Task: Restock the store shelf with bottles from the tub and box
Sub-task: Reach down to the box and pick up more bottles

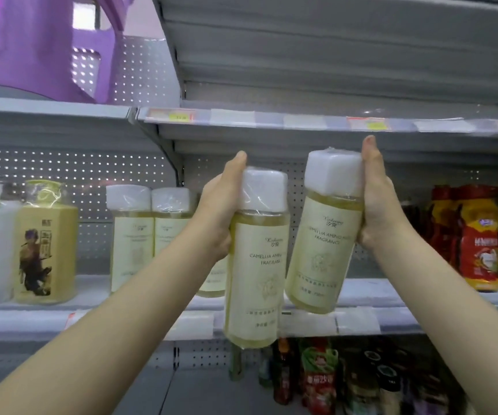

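Each hand has one bottle, held high. The left hand [221,211] wraps the shoulder and white cap of the left bottle [256,265], thumb lying up along the cap, and the right hand [379,205] holds the right bottle [322,241] the same way (the fingers behind are hidden, so I cannot tell how far round they reach). Both bottles hang in the air in front of the middle shelf [367,292], before the gap between the matching bottles [132,235] standing there and the red-labelled jars [478,241] on the right. The likeliest trouble is a slip: the wrap looks glossy and the full weight hangs below the grip. The left bottle's base also sits lower than the shelf's front lip, so pushing it straight in would probably knock it against that edge. Lifting too far risks a cap or the right thumb meeting the price rail [271,119] above. The two bottles are close low down and may bump, and a careless set-down could topple the standing row. Both point cap up, labels toward the camera. The left one's long axis is nearly vertical, while the right one's leans, cap to the right and base toward its neighbour.
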